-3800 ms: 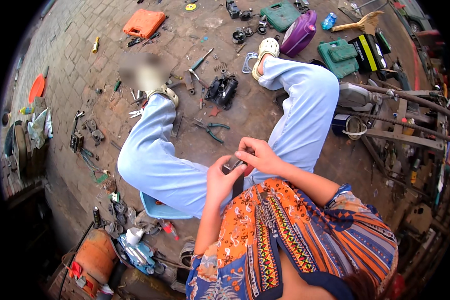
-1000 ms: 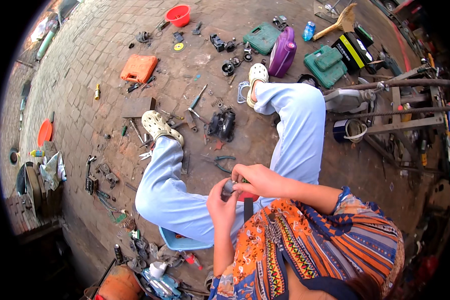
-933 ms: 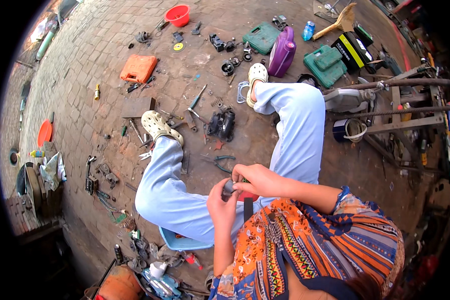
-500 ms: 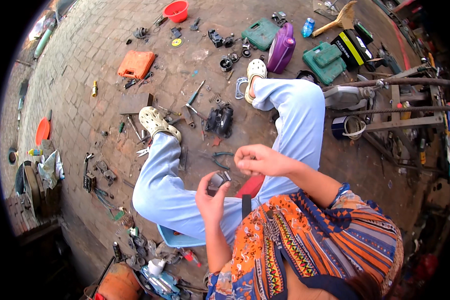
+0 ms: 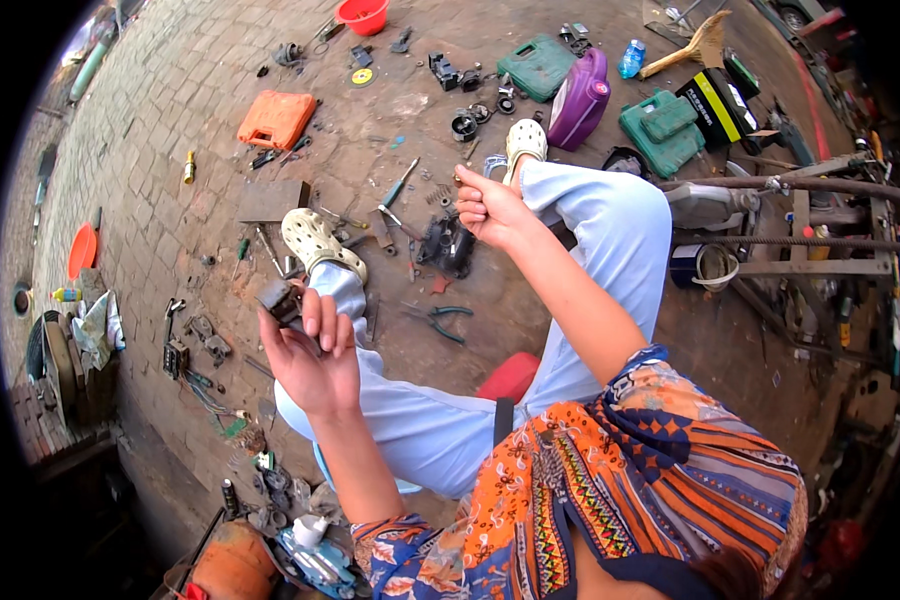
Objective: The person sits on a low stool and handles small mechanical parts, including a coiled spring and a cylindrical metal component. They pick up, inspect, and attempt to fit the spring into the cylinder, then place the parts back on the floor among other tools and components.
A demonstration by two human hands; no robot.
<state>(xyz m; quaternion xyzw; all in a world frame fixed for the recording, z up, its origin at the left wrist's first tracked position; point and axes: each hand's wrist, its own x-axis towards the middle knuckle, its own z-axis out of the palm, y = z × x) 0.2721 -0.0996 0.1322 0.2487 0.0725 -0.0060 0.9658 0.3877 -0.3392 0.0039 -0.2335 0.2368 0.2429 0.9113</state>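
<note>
My left hand (image 5: 315, 368) is raised over my left knee, its fingers closed around a small dark metal block-shaped part (image 5: 278, 298). My right hand (image 5: 496, 208) is held out farther forward, beside my right shin, with the fingers curled in and the thumb pressed on top. Whatever sits in that pinch is too small to make out. Below the right hand, a black machine housing (image 5: 446, 246) lies on the ground, partly covered by it. Pliers with dark teal handles (image 5: 442, 322) lie open on the ground between my legs.
Around my feet lie a blue-handled screwdriver (image 5: 400, 184), a flat metal block (image 5: 275, 201) and an orange case (image 5: 276, 119). A purple jug (image 5: 578, 102) and green cases (image 5: 660, 132) stand far right. A metal frame (image 5: 810, 265) borders the right side.
Both hands have moved apart and forward from my lap. The left went left with the dark part in it; the right reached out toward my right foot and its fingers closed up.
</note>
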